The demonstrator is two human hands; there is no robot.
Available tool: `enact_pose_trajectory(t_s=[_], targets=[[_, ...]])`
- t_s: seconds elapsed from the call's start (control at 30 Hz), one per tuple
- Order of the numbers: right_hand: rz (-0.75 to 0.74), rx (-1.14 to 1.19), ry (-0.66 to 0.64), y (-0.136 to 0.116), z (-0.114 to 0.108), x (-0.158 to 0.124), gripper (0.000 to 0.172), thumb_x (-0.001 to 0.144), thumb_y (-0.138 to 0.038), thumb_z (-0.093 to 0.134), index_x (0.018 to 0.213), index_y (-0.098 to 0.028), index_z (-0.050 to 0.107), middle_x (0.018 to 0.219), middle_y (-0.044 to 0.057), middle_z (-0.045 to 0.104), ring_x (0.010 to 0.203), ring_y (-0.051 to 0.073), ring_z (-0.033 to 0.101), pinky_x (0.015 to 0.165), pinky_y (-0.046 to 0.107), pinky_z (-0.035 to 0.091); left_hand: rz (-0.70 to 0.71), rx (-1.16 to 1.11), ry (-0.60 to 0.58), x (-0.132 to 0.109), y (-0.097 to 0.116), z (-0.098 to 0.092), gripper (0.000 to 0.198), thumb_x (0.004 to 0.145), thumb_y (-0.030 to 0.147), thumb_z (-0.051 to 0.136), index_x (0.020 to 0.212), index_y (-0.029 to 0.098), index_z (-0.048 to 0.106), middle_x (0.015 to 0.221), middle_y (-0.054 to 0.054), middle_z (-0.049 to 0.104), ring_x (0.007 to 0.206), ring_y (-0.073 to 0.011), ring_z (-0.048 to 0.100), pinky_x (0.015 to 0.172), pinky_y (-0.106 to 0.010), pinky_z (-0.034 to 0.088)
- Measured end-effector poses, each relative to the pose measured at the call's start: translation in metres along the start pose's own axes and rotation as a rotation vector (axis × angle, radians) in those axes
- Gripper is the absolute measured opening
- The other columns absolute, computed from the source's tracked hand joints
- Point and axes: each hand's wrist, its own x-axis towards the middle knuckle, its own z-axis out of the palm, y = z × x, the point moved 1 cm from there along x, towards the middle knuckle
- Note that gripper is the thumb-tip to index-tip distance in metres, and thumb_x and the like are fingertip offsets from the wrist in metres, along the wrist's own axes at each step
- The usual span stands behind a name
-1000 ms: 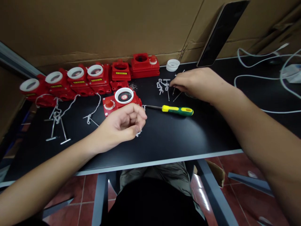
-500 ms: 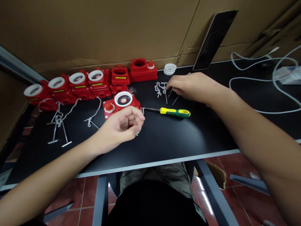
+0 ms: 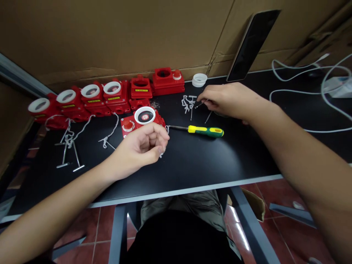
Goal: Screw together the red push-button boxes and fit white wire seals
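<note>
My left hand (image 3: 143, 145) is loosely curled in front of a red box (image 3: 132, 132) with a white ring around a round window and a red knob. Its thumb lies close to the fingers; whether anything is between them is hidden. A bit of white cord (image 3: 161, 155) shows just under the thumb. Further back on the right, my right hand (image 3: 220, 99) pinches a thin metal rod (image 3: 199, 105). Beside its fingertips lies a T-shaped metal rod (image 3: 191, 108) with knotted white cord (image 3: 185, 104). Another thin rod (image 3: 208, 117) sticks out below the palm.
A yellow-green screwdriver (image 3: 206, 131) lies between the hands. Several red boxes (image 3: 95, 106) line the cardboard wall; T-shaped rods (image 3: 77, 157) on cords lie in front. White rings (image 3: 199, 80) stand at the back, near a leaning dark tablet-like panel (image 3: 253, 44). A white cable (image 3: 297, 91) loops right.
My right fingers have shifted slightly, and the rod at their tips has tilted flatter. Rods near them have changed angle. The left hand keeps its pose.
</note>
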Motion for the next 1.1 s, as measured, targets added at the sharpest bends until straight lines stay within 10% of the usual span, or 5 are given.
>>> enact_pose_trajectory(t_s=[0.23,0.4,0.63,0.8,1.1], targets=[[0.084,0.397,0.219,-0.028,-0.04,-0.009,0.022,0.113,-0.039,0.064,0.104,-0.03,0.082,0.11,0.011,0.087,0.1,0.031,0.08,0.087,0.049,0.065,-0.003,0.127,0.139,-0.001,0.002,-0.001,0.017,0.095,0.032,0.095,0.093,0.018,0.086,0.083,-0.003,0.072,0.074,-0.0148,0.06,0.067,-0.025,0.048],[0.138,0.784,0.399,-0.063,-0.058,-0.012,0.013,0.104,-0.037,0.084,0.098,-0.026,0.086,0.114,0.012,0.086,0.081,0.023,0.07,0.063,0.04,0.054,0.065,0.059,0.217,0.0,0.001,-0.001,0.03,0.095,0.039,0.1,0.082,0.018,0.083,0.085,-0.004,0.072,0.078,-0.0156,0.06,0.072,-0.026,0.049],[-0.075,1.246,0.109,-0.105,-0.039,-0.008,0.007,0.102,-0.032,0.092,0.096,-0.029,0.089,0.106,0.007,0.087,0.102,0.025,0.083,0.095,0.045,0.072,0.05,-0.063,0.18,-0.002,-0.001,0.002,0.041,0.099,0.053,0.1,0.089,0.017,0.083,0.089,-0.004,0.072,0.076,-0.0133,0.061,0.073,-0.024,0.053],[-0.011,1.51,0.015,-0.124,-0.036,-0.012,0.012,0.103,-0.027,0.093,0.11,-0.019,0.086,0.104,0.007,0.083,0.093,0.018,0.087,0.088,0.031,0.073,0.08,-0.081,0.19,-0.002,0.002,0.005,0.029,0.099,0.038,0.103,0.095,0.018,0.082,0.089,-0.003,0.075,0.08,-0.0136,0.067,0.076,-0.022,0.057],[-0.116,1.299,0.098,-0.129,-0.042,-0.015,0.009,0.103,-0.022,0.092,0.11,-0.02,0.087,0.107,0.004,0.081,0.09,0.012,0.079,0.082,0.023,0.067,0.088,0.008,0.222,-0.004,0.009,0.007,0.032,0.094,0.036,0.106,0.094,0.02,0.079,0.087,-0.001,0.075,0.074,-0.0121,0.065,0.069,-0.022,0.057]])
